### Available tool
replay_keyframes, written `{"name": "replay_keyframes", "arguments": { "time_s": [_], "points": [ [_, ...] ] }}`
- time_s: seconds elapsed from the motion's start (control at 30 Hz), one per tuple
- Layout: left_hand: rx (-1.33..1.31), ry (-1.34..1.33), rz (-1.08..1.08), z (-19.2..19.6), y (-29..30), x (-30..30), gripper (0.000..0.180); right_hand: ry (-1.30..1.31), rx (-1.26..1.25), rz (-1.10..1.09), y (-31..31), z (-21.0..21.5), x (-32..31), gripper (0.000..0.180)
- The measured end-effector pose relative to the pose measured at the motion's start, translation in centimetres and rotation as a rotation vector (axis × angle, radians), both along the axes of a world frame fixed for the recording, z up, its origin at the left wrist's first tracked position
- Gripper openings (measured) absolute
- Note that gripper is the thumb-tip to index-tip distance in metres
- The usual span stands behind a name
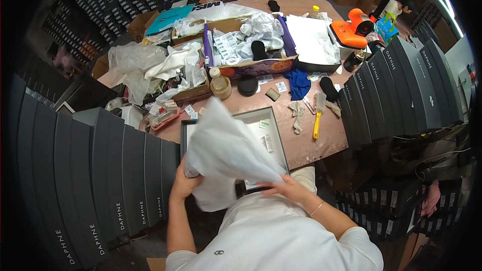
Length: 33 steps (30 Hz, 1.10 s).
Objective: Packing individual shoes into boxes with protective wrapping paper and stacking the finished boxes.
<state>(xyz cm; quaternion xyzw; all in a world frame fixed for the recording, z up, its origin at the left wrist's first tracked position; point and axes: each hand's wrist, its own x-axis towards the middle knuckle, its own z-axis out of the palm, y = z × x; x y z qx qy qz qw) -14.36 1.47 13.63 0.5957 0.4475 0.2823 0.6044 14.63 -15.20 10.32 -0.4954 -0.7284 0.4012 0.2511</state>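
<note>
- The table [321, 145] is a worn pinkish-brown surface, crowded at its far side with crumpled paper, plastic bags and open cartons.
- Rows of dark grey boxes [100, 180] stand on edge to the person's left; a second row [401, 85] stands to the right.
- An open grey shoe box [273, 120] lies at the near table edge, directly in front of the person. Its pale interior shows small paper slips.
- A white sheet of tissue paper [226, 148] is held above the open box and covers most of it. The sheet is thin, matte and softly creased; it rises to a peak at its far end and hangs down at the near left.
- The left hand [183, 183] is closed around the sheet's lower left edge, fingers wrapped into the paper.
- The right hand [286, 188] pinches the sheet's lower right corner; a thin bangle sits on that wrist.
- A yellow-handled brush [318, 115] lies on the table to the right of the box, well apart from both hands.
</note>
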Motion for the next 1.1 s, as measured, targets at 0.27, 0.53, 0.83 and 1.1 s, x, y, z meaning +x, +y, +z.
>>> {"name": "replay_keyframes", "arguments": {
  "time_s": [0.27,0.53,0.83,1.1],
  "points": [
    [-0.363,-0.589,0.279,-8.8,0.0,18.6,0.069,0.049,-0.037,-0.527,2.2,2.1,1.4,0.079],
    [0.53,0.275,0.106,-13.0,-2.7,11.5,0.046,-0.641,-0.001,-0.437,7.1,-8.2,1.3,0.058],
    [0.048,0.081,-0.072,-5.6,-3.2,2.1,0.021,0.068,-0.179,-0.57,2.1,-1.0,4.7,0.062],
    [0.133,0.447,-0.306,-11.0,-6.3,8.4,0.099,-0.116,-0.308,-0.737,0.9,-6.7,7.0,0.093]
  ]
}}
